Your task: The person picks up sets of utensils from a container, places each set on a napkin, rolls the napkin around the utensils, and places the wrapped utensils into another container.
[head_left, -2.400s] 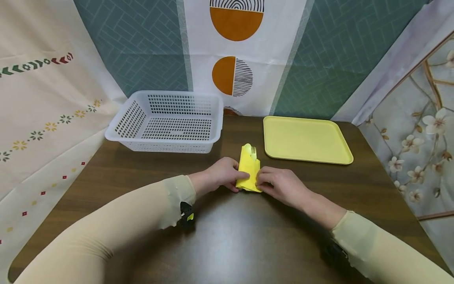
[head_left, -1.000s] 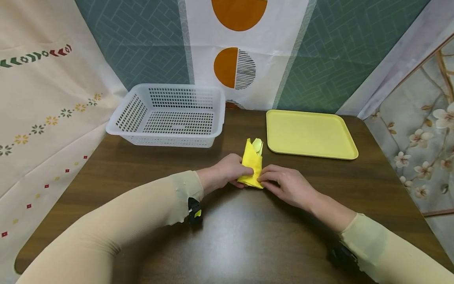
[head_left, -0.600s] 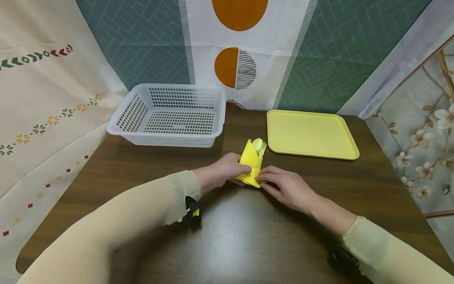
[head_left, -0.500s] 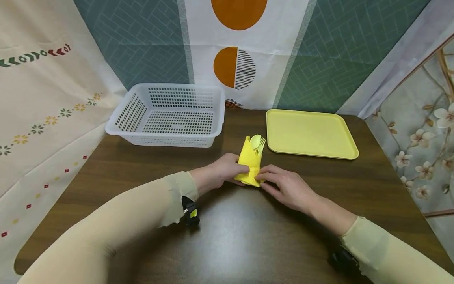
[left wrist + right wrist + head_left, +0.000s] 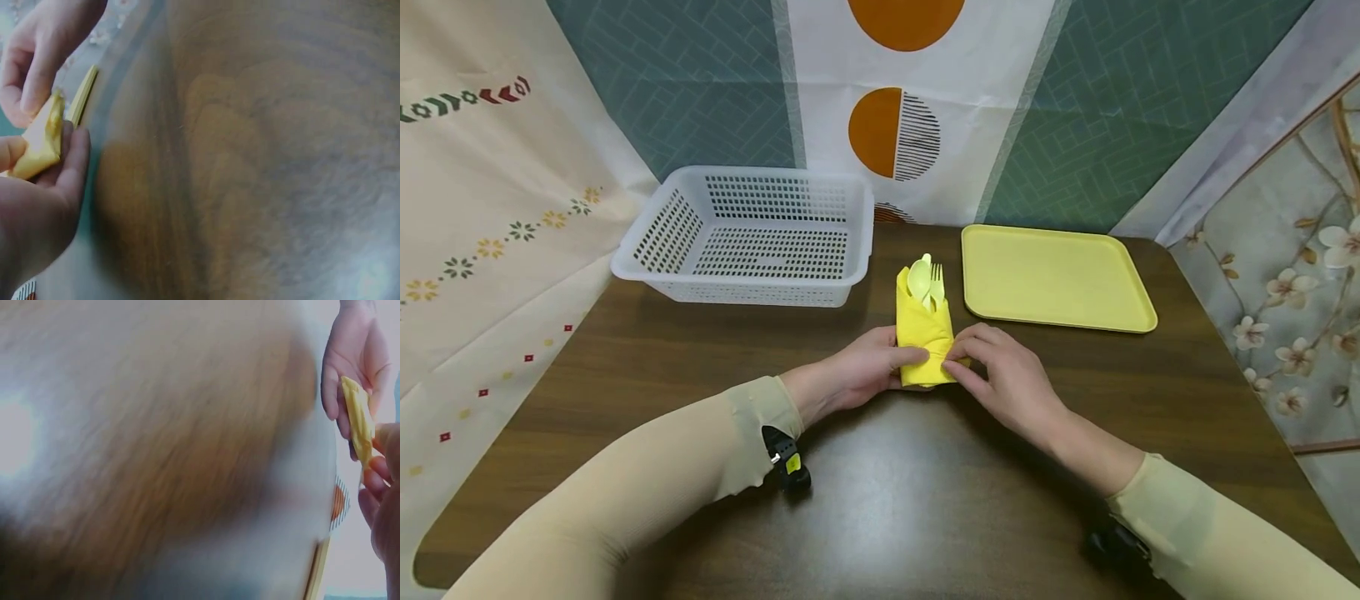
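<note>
A folded yellow napkin (image 5: 919, 329) wraps a pale yellow-green spoon (image 5: 919, 279) and fork (image 5: 937, 285), whose heads stick out at its top. My left hand (image 5: 868, 367) holds the napkin from the left, thumb across its front and fingers underneath. In the left wrist view the napkin (image 5: 40, 140) lies over those fingers. My right hand (image 5: 1003, 371) pinches the napkin's lower right edge between thumb and fingertips. The right wrist view shows the napkin (image 5: 357, 419) edge-on between both hands. The cutlery handles are hidden inside the folds.
A white perforated plastic basket (image 5: 752, 287) stands at the back left of the brown wooden table (image 5: 880, 483). At the back right lies a flat yellow tray (image 5: 1060, 279). Patterned cloths (image 5: 730, 83) hang behind and at both sides.
The napkin bundle has turned from a rightward lean to nearly upright and moved slightly up and left in view. Both hands have stayed on it, with the spoon and fork now showing more.
</note>
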`<state>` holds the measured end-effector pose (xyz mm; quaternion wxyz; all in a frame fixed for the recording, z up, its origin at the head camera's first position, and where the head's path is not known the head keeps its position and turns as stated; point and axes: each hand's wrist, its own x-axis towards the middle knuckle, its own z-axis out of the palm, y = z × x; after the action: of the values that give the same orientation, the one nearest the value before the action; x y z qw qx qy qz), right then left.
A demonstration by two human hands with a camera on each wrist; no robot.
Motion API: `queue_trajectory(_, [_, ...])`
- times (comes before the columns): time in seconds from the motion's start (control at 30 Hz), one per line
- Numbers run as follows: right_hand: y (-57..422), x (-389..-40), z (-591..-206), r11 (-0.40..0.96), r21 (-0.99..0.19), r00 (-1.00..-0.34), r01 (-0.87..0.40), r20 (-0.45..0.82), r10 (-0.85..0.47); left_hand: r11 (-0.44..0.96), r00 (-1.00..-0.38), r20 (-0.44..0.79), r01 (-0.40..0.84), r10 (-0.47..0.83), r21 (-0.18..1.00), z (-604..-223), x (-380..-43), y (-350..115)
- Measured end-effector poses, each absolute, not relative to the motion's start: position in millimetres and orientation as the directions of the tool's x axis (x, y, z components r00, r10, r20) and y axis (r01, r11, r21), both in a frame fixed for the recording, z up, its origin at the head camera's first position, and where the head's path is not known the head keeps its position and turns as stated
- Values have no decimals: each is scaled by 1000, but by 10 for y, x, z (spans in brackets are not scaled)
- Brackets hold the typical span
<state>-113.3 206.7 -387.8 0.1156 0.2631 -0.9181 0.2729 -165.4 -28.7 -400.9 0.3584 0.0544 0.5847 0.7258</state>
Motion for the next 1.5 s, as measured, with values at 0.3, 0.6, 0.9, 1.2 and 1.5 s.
queue_trajectory(0.3, [2024, -1133, -3777, 713, -573, -909, -403, 342, -239, -204, -702, -216, -463, 678, 863, -3954, -1618, -266])
queue_trajectory(0.6, [2016, -1149, -3719, 710, -657, -964, -253, 237, -124, -190, -751, -186, -384, 634, 904, -3924, -1632, -285])
queue_trajectory(0.9, [2005, -1150, -3697, 610, -776, -986, -162, 147, -76, -189, -770, -129, -310, 625, 932, -3886, -1613, -323])
queue_trajectory(1.2, [1999, -1160, -3642, 483, -873, -996, -73, 38, -82, -177, -768, -91, -259, 633, 950, -3837, -1606, -362])
queue_trajectory(1.5, [1986, -1152, -3615, 334, -942, -997, 1, -25, -69, -202, -765, -52, -233, 642, 951, -3829, -1607, -377])
